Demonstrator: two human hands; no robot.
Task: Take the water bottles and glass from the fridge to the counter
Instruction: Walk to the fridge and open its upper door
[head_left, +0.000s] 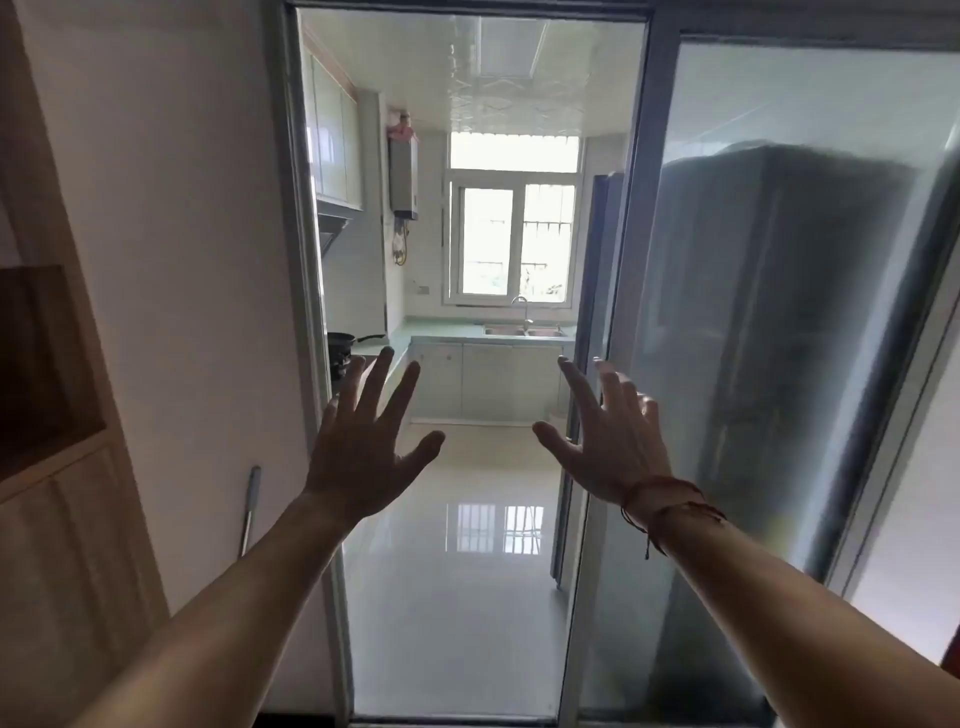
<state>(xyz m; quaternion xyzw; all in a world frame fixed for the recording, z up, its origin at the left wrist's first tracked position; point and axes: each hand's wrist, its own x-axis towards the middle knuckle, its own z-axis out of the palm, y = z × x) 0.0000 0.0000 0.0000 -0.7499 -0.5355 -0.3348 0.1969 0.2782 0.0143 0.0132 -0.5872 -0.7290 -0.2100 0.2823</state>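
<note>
With the left hand (363, 452) and the right hand (608, 447) both spread wide and holding nothing, it is best to step inside and turn to the fridge (779, 338) behind the frosted door (737, 93), where the bottles and glass, not visible, should be.

Both arms outstretched; left hand (363, 457), right hand (608, 447) empty, fingers spread.
</note>
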